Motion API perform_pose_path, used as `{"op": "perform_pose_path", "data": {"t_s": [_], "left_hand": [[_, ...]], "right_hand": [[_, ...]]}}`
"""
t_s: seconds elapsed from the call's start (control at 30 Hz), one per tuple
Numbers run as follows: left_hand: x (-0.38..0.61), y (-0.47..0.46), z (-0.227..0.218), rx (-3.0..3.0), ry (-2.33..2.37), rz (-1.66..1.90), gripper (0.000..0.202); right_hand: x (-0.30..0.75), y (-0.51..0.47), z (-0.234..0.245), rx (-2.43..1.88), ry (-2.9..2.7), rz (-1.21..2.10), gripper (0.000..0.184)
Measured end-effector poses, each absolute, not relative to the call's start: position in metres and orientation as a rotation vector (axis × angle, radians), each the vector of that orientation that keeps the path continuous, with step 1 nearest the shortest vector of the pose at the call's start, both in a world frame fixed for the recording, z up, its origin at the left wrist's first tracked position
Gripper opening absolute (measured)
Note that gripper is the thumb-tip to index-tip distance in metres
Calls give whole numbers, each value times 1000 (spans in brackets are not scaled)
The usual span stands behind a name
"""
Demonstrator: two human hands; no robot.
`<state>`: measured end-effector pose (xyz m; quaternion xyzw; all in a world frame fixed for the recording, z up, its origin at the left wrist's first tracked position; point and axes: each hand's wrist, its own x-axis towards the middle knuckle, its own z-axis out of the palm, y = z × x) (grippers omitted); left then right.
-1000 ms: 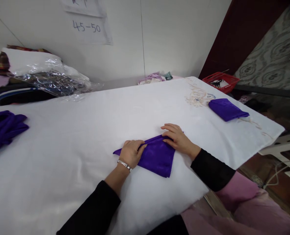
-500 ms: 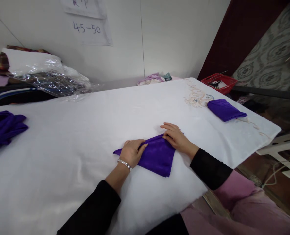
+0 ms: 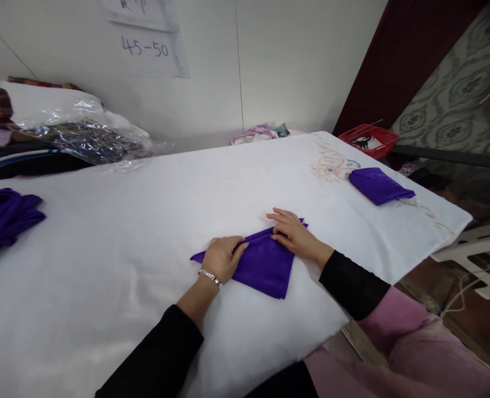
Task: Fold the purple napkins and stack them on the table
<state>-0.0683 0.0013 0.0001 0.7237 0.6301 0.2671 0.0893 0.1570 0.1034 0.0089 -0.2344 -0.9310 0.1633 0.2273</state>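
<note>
A purple cloth (image 3: pixel 263 262) lies folded on the white tablecloth (image 3: pixel 145 221) in front of me. My left hand (image 3: pixel 222 257), a silver bracelet at its wrist, rests on the cloth's left end with curled fingers pinching the top fold. My right hand (image 3: pixel 292 235) lies flat on the cloth's right corner, fingers stretched out and pressing it down. Both arms wear black sleeves.
A second folded purple cloth (image 3: pixel 379 185) sits at the table's right end beside embroidery. A heap of purple cloths (image 3: pixel 2 218) lies at the left edge. Plastic-wrapped bundles (image 3: pixel 74 132) and a red basket (image 3: pixel 371 139) stand beyond the table. A white chair (image 3: pixel 477 249) is on the right.
My right hand has slid a little leftward along the cloth's corner, so the purple tip now shows beyond its fingers. The left hand has stayed in place.
</note>
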Motion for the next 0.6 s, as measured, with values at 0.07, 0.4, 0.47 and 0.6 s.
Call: {"op": "perform_pose_path", "data": {"t_s": [0.07,0.4,0.47,0.6], "left_hand": [[-68,1,1,2145,1875,772,24],[-67,2,8,2117,1856,749,25],[-66,2,10,2106,1868,720,26],[-64,2,15,2072,1944,681,31]], "right_hand": [[156,102,12,-622,-2533,468,11],[153,106,7,-752,-2465,457,14],[153,107,6,-789,-2467,415,14],[154,110,3,-879,-2515,335,17]]}}
